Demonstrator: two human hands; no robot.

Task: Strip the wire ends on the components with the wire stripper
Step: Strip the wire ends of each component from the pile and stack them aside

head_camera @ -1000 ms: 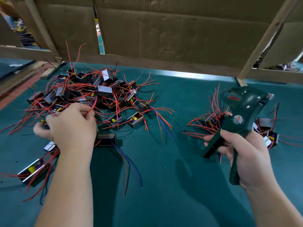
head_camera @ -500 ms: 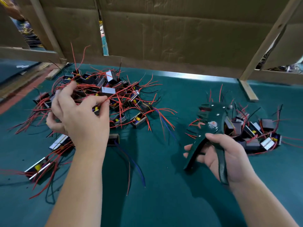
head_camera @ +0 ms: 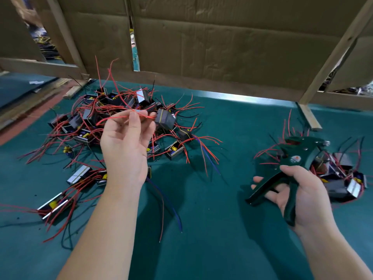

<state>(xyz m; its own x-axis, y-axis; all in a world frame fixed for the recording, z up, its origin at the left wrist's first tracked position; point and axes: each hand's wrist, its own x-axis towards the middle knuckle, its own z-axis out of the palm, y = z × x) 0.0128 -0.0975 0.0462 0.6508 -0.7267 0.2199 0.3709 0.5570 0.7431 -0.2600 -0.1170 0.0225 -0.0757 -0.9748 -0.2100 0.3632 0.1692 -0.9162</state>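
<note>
My left hand is raised above the left pile of components and pinches the red wires of a dark boxy component, which hangs at my fingertips. A dark green wire stripper lies in my right hand, whose fingers curl round its handles; its jaws point up and away, over the right pile. The handles are spread apart. No wire sits in the jaws.
A second, smaller pile of components with red wires lies at the right on the green table. Loose components lie at the near left. Cardboard panels and wooden bars wall off the far side.
My left hand has come up out of the left pile with one component hanging by its red wires. My right hand has kept hold of the stripper and shifted a little to the right.
</note>
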